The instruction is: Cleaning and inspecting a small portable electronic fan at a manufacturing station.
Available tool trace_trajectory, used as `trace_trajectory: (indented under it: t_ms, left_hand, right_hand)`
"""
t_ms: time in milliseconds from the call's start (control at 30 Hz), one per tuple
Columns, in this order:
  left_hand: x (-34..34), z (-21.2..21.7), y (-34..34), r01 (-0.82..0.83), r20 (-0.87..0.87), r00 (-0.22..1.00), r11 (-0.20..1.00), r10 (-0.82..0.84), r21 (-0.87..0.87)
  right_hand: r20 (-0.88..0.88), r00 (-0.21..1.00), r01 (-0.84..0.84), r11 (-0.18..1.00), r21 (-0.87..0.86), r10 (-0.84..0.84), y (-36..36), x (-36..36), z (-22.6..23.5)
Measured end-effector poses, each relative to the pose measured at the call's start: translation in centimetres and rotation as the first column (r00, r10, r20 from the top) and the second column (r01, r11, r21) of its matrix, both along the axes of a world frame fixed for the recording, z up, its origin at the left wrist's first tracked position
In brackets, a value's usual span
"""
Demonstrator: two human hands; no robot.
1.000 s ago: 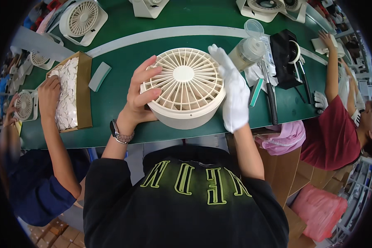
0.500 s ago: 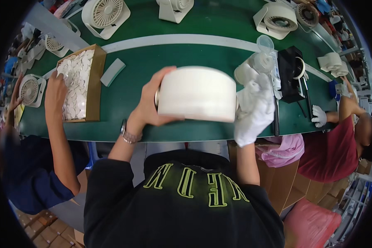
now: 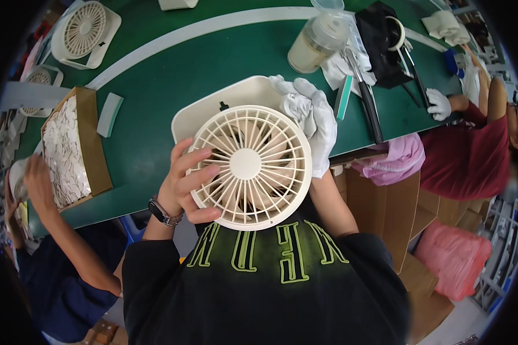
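A cream desk fan [image 3: 246,164] is held up in front of my chest, its round slotted grille facing up toward me. Blades show between the ribs, and the stand plate [image 3: 213,103] reaches out behind the grille. My left hand [image 3: 181,187], bare and with a watch at the wrist, grips the fan's left side, its fingers spread over the grille's edge. On the upper right, my right hand [image 3: 315,118] in a white glove holds the fan's side and the stand. Part of the gloved fingers is hidden.
Beyond the fan is a green table [image 3: 149,86] with a clear jar [image 3: 313,46], a dark-handled tool [image 3: 367,106], a green-and-white block [image 3: 344,98] and a black holder [image 3: 380,43]. A cardboard box of white pieces [image 3: 69,152] sits left, near a co-worker's hand [image 3: 39,181]. Another person works right.
The fan has turned from its plain rounded side to grille up and come closer to me. Both hands moved with it. The view has shifted, and the left co-worker's hand left the box's pieces.
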State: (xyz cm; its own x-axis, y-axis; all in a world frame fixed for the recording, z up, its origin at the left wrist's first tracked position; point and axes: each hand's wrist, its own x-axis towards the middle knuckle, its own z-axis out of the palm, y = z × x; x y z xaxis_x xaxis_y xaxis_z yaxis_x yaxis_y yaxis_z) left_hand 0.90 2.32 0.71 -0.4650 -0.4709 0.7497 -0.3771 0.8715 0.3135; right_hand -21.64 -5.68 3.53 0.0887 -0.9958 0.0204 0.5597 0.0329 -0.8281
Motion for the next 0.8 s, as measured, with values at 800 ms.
trace_trajectory:
  t_ms: [800]
  left_hand:
    - [-3.2,5.6,-3.4,0.068,-0.556,0.740,0.779,0.379,0.623]
  right_hand:
    - [-0.614,0.675,-0.145,0.742,-0.654,-0.409,-0.8,1.0,5.9]
